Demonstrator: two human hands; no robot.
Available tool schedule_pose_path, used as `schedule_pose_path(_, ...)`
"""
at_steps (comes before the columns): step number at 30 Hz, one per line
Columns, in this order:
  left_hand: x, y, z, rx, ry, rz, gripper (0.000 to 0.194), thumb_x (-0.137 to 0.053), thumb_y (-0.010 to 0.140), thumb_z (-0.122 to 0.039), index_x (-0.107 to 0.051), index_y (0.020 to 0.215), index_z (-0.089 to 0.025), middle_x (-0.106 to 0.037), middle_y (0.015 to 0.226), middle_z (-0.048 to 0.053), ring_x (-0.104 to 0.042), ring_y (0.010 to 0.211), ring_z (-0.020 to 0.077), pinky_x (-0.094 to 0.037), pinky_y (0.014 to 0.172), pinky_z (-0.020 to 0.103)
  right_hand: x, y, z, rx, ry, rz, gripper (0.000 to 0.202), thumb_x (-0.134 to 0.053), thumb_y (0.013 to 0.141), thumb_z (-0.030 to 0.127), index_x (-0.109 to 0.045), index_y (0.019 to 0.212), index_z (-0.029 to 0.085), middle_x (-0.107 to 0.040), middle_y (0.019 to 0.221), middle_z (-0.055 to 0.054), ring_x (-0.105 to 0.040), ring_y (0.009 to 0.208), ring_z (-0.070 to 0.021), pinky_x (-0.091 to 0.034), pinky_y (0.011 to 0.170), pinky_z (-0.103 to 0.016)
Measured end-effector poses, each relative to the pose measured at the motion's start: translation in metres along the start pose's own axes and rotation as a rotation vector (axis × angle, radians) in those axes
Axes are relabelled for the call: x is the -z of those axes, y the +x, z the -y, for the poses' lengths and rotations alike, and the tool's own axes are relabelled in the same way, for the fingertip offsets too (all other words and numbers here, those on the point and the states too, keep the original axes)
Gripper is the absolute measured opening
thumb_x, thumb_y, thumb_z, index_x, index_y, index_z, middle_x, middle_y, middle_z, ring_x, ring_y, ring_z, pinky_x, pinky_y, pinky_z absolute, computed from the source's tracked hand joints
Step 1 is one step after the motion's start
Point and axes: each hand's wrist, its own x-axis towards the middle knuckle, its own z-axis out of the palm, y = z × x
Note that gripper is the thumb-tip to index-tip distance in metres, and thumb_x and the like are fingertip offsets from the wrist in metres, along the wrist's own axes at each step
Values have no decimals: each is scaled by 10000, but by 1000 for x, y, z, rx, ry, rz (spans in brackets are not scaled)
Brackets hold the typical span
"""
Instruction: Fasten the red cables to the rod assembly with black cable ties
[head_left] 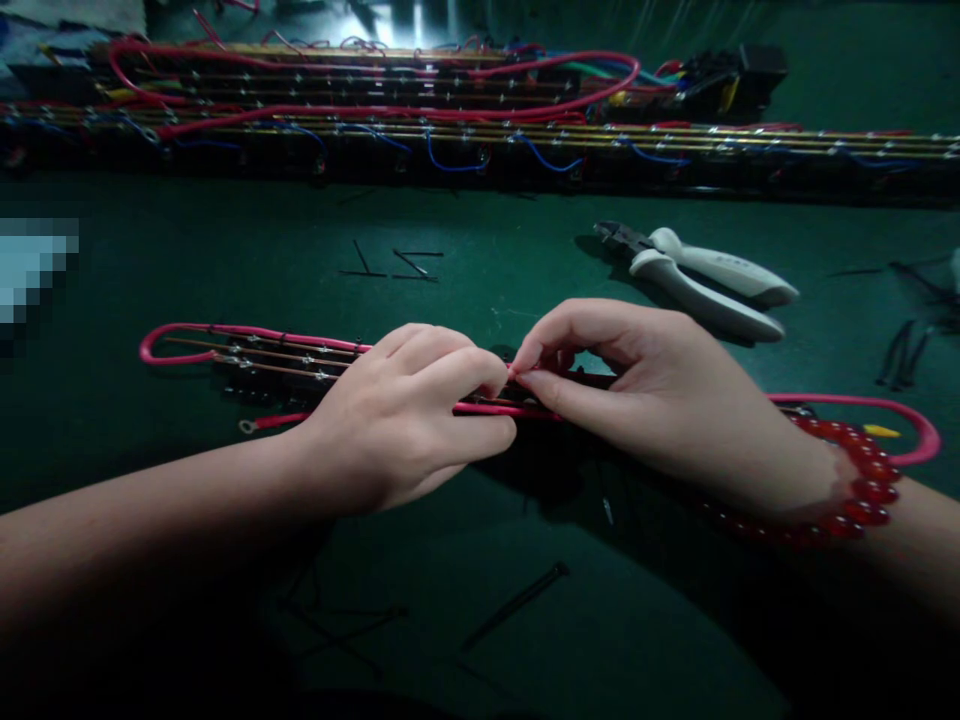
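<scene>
A long black strip assembly (262, 368) with brass rods and a pink wire (187, 331) looped around it lies across the green mat. My left hand (409, 415) is closed over its middle, fingers wrapped on the pink wire. My right hand (637, 385) pinches the same pink wire right beside the left fingertips. A red bead bracelet (855, 480) circles my right wrist. The pink wire loops out again at the right end (919, 430). The middle of the assembly is hidden under both hands.
White-handled cutters (705, 280) lie behind my right hand. Several cut black ties (394, 265) are scattered on the green mat (225, 250); another black tie (517, 600) lies near me. Long wired strip assemblies (480, 130) are stacked along the back.
</scene>
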Motion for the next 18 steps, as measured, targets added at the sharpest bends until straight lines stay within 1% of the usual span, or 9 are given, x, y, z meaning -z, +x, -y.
schedule_pose_path(4,-1,0,0,-17,15,-2,104,-578,919,-187,-667,894,-234,-590,1056,57,-553,984,225,-483,849,392,1,1,0,-1,-7,15,58,-632,822,162,-671,836,203,-688,801,17,-622,715,-126,-496,652,-253)
schedule_pose_path(8,-2,-1,2,-106,79,35,128,-563,912,-159,-632,992,-232,-580,1151,75,-550,1005,248,-493,862,434,1,1,-1,21,-18,17,66,-623,819,148,-665,839,194,-678,794,25,-613,706,-113,-483,646,-238)
schedule_pose_path(11,-4,-2,2,-169,155,34,169,-566,909,-168,-608,1060,-233,-570,1195,76,-545,1031,254,-495,902,457,1,1,-2,29,-20,30,66,-623,820,154,-663,850,198,-678,803,25,-614,714,-115,-484,650,-242)
schedule_pose_path(15,-6,-3,1,-178,225,40,172,-550,921,-187,-596,1079,-240,-581,1170,57,-542,1018,234,-498,929,452,2,1,-1,29,-16,42,61,-619,827,156,-662,846,195,-676,795,22,-612,711,-117,-481,648,-246)
schedule_pose_path(18,-6,-2,2,-171,214,33,169,-553,911,-170,-589,1067,-226,-580,1161,64,-537,1022,241,-498,931,454,2,0,-1,34,-21,52,57,-619,830,156,-664,850,185,-674,800,21,-610,715,-111,-478,646,-235)
